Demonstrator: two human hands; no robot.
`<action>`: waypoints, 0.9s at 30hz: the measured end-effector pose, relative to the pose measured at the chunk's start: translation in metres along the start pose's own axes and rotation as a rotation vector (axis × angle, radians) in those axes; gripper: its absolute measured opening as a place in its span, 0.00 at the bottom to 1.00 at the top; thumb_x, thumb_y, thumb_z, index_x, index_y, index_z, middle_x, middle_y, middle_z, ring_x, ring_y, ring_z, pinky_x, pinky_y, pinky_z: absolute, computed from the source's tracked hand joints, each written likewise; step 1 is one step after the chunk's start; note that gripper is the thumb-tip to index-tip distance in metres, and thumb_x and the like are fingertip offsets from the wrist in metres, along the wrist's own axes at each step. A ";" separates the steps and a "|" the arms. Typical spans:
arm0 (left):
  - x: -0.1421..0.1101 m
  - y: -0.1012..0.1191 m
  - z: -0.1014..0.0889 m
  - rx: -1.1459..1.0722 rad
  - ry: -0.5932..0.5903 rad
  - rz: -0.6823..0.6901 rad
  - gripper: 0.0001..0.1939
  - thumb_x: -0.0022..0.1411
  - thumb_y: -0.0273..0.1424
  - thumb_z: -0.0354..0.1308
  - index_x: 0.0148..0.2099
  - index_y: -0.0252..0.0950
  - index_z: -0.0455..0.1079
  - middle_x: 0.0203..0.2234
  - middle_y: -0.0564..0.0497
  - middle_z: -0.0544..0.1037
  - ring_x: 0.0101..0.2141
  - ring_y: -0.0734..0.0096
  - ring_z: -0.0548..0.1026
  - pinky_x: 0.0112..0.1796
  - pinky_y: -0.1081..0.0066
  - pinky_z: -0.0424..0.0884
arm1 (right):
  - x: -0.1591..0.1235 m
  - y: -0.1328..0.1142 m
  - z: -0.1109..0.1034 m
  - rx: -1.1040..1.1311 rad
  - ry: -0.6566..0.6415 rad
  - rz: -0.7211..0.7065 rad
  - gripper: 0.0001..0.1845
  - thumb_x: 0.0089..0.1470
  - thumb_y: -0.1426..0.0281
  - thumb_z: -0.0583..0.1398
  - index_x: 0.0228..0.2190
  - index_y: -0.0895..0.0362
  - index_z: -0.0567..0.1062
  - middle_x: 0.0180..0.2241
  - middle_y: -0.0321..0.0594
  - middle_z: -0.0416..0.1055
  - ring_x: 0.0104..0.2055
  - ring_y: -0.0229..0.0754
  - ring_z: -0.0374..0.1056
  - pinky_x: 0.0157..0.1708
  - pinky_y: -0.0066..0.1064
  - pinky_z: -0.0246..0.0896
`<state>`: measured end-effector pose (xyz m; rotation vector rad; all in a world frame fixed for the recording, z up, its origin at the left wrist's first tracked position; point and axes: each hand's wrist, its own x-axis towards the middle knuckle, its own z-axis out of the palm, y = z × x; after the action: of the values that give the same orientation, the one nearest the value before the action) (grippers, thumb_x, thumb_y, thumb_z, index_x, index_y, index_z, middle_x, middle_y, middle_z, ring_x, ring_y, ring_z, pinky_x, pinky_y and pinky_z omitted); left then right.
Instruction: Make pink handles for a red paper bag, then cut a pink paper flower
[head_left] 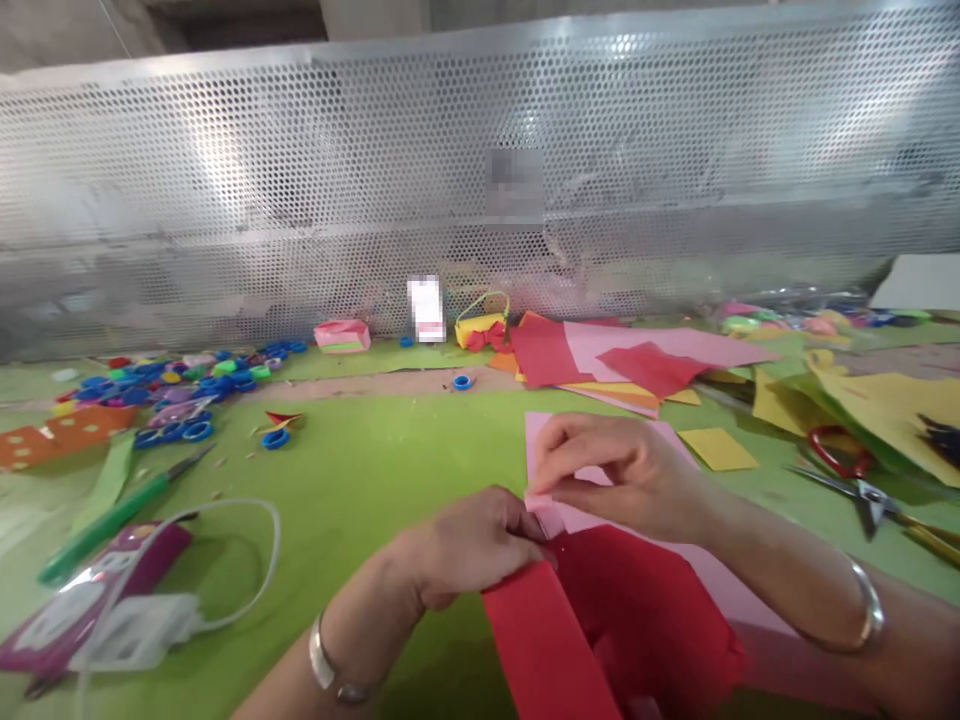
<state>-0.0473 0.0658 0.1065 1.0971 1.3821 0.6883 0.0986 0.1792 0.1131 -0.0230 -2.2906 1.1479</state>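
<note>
My left hand (480, 540) is closed on the top end of a folded red paper (547, 640), its fingertips curled behind the edge. A small pale pink paper piece (546, 512) sticks up at that end, between my two hands. My right hand (622, 475) pinches this piece between thumb and fingers from the right. Beneath both hands lies a larger sheet of pink paper (765, 600). The lower part of the red paper runs out of the bottom of the view, and its dark inner side faces right.
Scissors (862, 490) and a yellow paper square (718, 449) lie at right. Coloured sheets (667, 350) are piled behind. At left are a green-handled tool (112, 525), a purple-and-white power strip (97, 600), and blue rings (172, 430). A perforated metal panel (300, 180) closes off the back.
</note>
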 end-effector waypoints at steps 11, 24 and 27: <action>0.001 0.005 0.000 -0.205 -0.031 -0.186 0.07 0.38 0.29 0.58 0.22 0.31 0.74 0.14 0.54 0.70 0.17 0.79 0.61 0.22 0.73 0.55 | -0.010 0.015 -0.007 -0.067 -0.074 -0.252 0.10 0.56 0.77 0.59 0.32 0.53 0.80 0.31 0.36 0.66 0.30 0.32 0.64 0.28 0.25 0.61; 0.002 0.006 -0.002 -0.225 -0.042 -0.136 0.05 0.40 0.26 0.57 0.16 0.32 0.68 0.11 0.58 0.64 0.14 0.84 0.55 0.19 0.74 0.49 | -0.009 0.017 -0.010 -0.166 -0.091 -0.299 0.11 0.59 0.75 0.57 0.32 0.54 0.79 0.31 0.37 0.66 0.30 0.32 0.64 0.28 0.24 0.60; 0.003 0.006 -0.003 -0.251 -0.059 -0.133 0.04 0.40 0.27 0.58 0.17 0.33 0.68 0.11 0.59 0.64 0.14 0.84 0.56 0.18 0.74 0.49 | -0.009 0.019 -0.011 -0.182 -0.078 -0.321 0.10 0.59 0.75 0.57 0.32 0.54 0.79 0.31 0.37 0.66 0.30 0.32 0.63 0.28 0.24 0.60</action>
<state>-0.0486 0.0711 0.1117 0.8140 1.2676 0.7059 0.1070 0.1966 0.1001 0.3134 -2.3522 0.7873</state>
